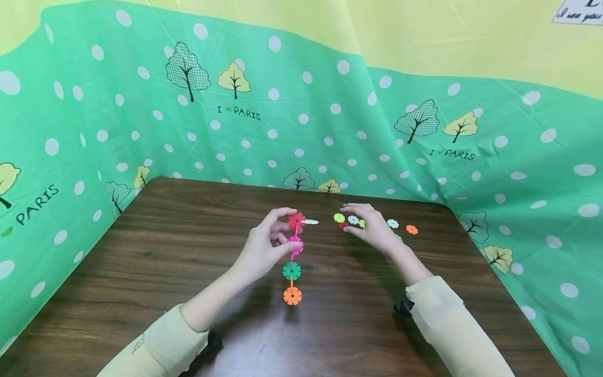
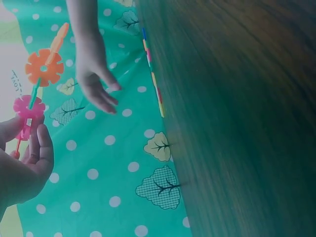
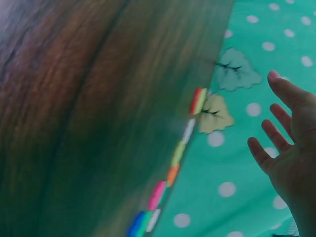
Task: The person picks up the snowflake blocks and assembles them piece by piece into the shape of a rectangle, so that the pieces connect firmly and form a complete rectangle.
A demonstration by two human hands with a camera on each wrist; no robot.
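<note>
My left hand pinches a chain of notched plastic discs, held up above the table. A red disc tops the chain, with a white disc seen edge-on at its right side. Below come a pink disc, a green disc and an orange disc. Over the loose discs at the back right is my right hand, its fingers spread. That hand holds nothing in the right wrist view. It hides part of the loose discs in the head view.
Loose discs lie on the dark wooden table, among them a yellow disc, a white disc and an orange disc. A green dotted cloth hangs behind the table and along its sides.
</note>
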